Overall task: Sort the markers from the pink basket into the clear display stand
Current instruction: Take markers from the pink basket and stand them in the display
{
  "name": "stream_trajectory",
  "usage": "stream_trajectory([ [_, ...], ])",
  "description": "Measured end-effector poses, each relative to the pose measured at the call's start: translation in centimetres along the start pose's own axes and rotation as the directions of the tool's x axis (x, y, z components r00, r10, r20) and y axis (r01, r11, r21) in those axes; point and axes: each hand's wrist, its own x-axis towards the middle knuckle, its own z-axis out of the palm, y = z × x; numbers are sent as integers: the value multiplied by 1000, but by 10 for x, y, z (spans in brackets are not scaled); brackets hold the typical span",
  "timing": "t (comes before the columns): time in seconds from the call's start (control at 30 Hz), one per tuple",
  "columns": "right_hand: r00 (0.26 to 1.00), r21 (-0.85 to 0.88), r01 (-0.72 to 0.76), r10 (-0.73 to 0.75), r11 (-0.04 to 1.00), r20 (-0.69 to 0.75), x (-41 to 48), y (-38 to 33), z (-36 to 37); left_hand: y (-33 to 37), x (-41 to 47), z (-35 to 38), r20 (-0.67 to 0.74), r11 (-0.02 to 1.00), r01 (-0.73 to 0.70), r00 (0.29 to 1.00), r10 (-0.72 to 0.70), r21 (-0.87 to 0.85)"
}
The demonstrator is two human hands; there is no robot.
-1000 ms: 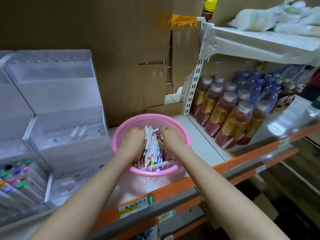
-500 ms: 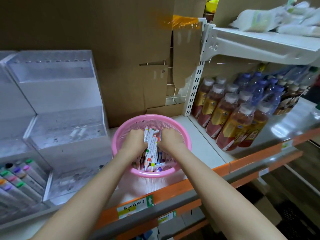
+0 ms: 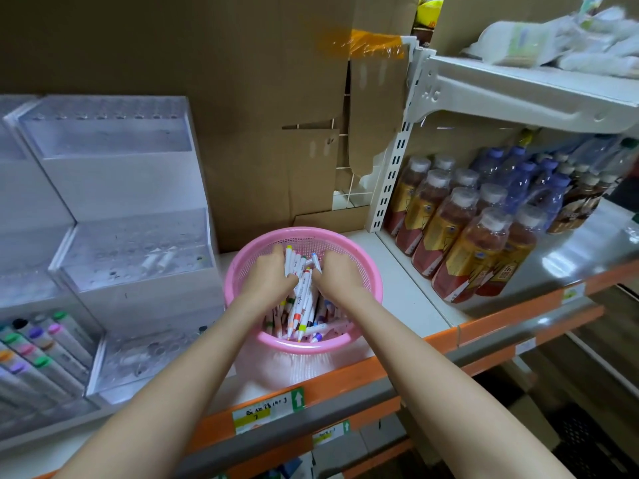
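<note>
Here the left hand [image 3: 273,275] and right hand [image 3: 340,276] sit in the pink basket [image 3: 238,271]. Both grip the markers [image 3: 303,288].

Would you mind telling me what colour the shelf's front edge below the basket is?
Orange; the shelf edge shows best in the head view.

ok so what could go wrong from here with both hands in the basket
1. The left hand and right hand both grip a loose bunch of markers; some could slip out on the lift.
2. The pink basket sits near the front edge of the shelf, so a tug might tip it off.
3. The clear display stand is off to the left, so dropped markers may roll away.
</note>
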Motion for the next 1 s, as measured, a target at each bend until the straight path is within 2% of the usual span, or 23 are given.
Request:
stream_trajectory([
  [0.27, 987, 102, 154, -158, 983, 34, -10, 0, -5, -1, -3, -2, -24, 982, -162, 987, 160, -102],
  [0.47, 975, 192, 222, -218, 956, -46, -26, -2, -12, 3, -16, -10, -132, 950, -270, 959, 251, -159],
  [0.7, 905, 298, 398, -320, 868, -279, -49, -27, -28, 3, -37, -27, -334, 924, -320, 911, 241, -207],
  [1.0, 831, 398, 533, -374, 747, -411, -71, -77, -40, -1, -75, -73, -482, 951, -287, 853, 200, -113],
])
